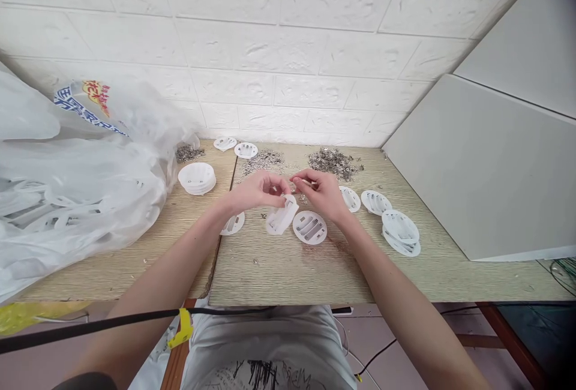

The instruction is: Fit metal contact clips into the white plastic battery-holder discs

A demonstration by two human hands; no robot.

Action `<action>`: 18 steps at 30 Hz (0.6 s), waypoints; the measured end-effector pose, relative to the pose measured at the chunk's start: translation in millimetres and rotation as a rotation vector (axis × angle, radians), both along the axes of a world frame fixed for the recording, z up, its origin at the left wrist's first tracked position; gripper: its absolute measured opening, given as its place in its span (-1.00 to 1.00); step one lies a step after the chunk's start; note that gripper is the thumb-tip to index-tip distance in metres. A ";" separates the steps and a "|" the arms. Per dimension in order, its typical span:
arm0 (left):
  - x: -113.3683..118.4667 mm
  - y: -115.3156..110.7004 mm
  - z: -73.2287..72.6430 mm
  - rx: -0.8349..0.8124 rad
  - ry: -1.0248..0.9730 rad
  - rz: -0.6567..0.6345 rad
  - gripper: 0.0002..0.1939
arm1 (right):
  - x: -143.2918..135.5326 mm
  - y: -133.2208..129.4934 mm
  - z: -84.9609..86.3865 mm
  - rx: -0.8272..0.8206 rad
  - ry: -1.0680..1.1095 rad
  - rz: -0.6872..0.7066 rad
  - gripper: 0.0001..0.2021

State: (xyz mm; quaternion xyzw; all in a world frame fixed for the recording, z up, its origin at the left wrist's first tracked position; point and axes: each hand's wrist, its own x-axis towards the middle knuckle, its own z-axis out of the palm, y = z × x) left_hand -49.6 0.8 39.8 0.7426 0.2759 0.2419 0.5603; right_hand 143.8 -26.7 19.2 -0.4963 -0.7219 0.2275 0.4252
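Note:
My left hand is closed on the rim of a round white plastic battery holder, which it holds tilted above the table. Close beside it, my right hand has thumb and forefinger pinched together; whatever is between them is too small to make out. Another round holder with slots and metal pieces lies flat just below my hands. A further holder is partly hidden by my left wrist. Behind my hands are two heaps of small metal contacts, a darker heap and a lighter heap.
To the left stand a stack of white discs and a large plastic bag full of white parts. Several holders lie at the right, near a leaning grey panel. A black cable crosses the front.

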 end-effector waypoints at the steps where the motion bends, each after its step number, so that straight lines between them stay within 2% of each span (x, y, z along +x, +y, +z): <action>1: -0.7 0.8 0.4 0.079 0.123 0.006 -0.94 | 0.0 0.2 -0.1 0.002 -0.004 -0.001 -0.81; 4: -1.9 3.0 -2.4 0.220 0.392 -0.032 -0.97 | -0.3 0.4 -0.4 0.004 -0.027 0.001 -0.81; 8: -0.9 3.6 -10.2 0.273 0.539 -0.110 -0.95 | -1.3 0.3 -0.7 -0.007 -0.029 0.023 -0.80; 12: 0.4 3.5 -13.9 0.277 0.603 -0.173 -0.91 | -1.1 0.8 -1.6 -0.021 -0.025 0.036 -0.82; 18: -0.8 5.8 -15.9 0.250 0.591 -0.201 -0.88 | -1.9 3.3 -5.5 -0.052 -0.044 0.049 -0.82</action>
